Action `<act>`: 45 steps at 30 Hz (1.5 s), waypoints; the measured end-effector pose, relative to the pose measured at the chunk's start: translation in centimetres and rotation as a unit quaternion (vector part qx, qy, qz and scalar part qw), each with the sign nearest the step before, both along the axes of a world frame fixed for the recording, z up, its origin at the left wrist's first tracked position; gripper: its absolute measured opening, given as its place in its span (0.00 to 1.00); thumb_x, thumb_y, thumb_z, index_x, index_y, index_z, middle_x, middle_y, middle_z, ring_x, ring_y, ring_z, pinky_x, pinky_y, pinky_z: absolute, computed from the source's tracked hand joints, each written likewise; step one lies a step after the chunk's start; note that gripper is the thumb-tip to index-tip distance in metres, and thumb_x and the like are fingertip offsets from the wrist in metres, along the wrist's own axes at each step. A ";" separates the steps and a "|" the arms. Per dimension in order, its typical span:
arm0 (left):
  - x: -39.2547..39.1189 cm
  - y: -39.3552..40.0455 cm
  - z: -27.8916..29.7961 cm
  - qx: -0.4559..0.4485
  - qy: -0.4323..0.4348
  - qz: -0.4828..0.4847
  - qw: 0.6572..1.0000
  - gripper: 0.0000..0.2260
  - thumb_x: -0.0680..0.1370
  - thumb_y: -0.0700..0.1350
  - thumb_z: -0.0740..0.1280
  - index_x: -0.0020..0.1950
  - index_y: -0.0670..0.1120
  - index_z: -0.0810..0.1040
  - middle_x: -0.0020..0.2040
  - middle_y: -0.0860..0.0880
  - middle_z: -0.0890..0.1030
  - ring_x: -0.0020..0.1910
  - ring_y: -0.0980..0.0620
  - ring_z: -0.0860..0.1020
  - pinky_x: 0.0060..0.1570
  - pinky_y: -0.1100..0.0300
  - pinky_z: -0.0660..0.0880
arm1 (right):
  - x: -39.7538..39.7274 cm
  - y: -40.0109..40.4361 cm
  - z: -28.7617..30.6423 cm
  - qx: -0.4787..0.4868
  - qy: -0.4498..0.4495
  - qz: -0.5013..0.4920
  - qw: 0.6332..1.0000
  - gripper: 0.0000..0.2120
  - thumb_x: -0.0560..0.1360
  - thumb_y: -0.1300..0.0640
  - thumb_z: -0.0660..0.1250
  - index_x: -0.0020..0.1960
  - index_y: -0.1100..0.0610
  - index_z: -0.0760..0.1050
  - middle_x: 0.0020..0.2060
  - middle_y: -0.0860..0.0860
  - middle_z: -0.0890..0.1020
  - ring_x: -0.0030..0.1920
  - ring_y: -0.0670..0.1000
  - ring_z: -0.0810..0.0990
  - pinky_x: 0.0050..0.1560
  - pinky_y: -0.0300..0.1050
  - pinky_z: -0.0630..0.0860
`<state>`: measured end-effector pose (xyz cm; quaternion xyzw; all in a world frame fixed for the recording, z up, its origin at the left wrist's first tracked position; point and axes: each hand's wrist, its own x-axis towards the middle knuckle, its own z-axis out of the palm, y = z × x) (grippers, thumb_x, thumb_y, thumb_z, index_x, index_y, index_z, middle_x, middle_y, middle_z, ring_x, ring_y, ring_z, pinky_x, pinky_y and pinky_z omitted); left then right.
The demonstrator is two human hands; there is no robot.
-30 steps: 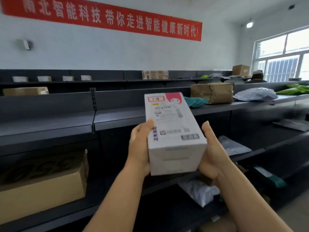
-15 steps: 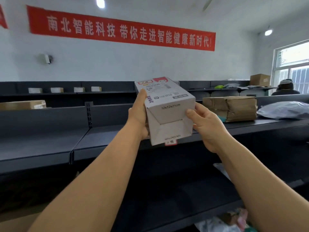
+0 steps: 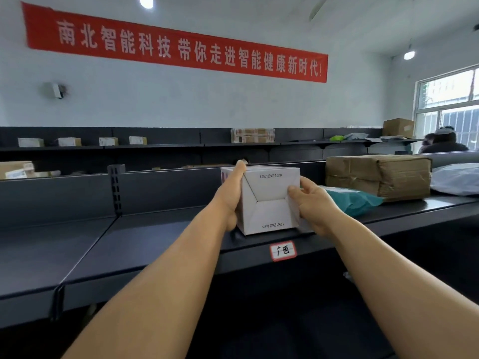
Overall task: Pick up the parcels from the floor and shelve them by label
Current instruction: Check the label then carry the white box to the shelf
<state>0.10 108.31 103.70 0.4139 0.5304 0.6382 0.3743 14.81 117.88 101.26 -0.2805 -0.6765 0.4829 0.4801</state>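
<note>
A white cardboard box, printed 12x12x21cm on its end flaps, rests on the dark metal shelf with that end facing me. My left hand presses flat along its left side. My right hand grips its right edge with thumb and fingers. A red-bordered handwritten label is stuck on the shelf's front edge just below the box.
A teal mailer bag, a taped brown parcel and a white poly bag lie on the same shelf to the right. Small boxes stand on the far shelves. A person is by the window.
Both hands lifted the white box from chest height, tipped it end-on and set it down on the shelf above the label. The view has risen with it.
</note>
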 end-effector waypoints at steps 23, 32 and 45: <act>6.4 -8.0 -1.6 0.086 0.058 0.255 0.961 0.34 0.78 0.66 0.55 0.79 0.48 0.61 0.77 0.48 0.67 0.72 0.49 0.67 0.60 0.54 0.64 | 1.7 -9.7 0.6 0.076 0.054 -0.091 0.992 0.27 0.78 0.45 0.61 0.73 0.55 0.62 0.67 0.53 0.73 0.62 0.52 0.75 0.62 0.52 0.75; 9.1 -20.1 -9.3 0.094 0.012 0.397 0.913 0.22 0.82 0.57 0.54 0.69 0.47 0.74 0.65 0.51 0.77 0.65 0.52 0.74 0.48 0.65 0.66 | -0.2 -22.3 -5.8 0.004 0.068 0.115 0.991 0.13 0.79 0.45 0.57 0.57 0.48 0.75 0.49 0.48 0.81 0.49 0.46 0.81 0.39 0.31 0.72; 5.5 -45.8 -22.6 0.004 -0.008 0.609 0.793 0.21 0.84 0.54 0.51 0.70 0.47 0.73 0.59 0.53 0.78 0.54 0.58 0.78 0.59 0.58 0.71 | -7.2 -44.2 -18.1 -0.118 -0.060 0.351 0.927 0.10 0.82 0.46 0.53 0.47 0.39 0.72 0.53 0.41 0.81 0.54 0.42 0.78 0.55 0.42 0.71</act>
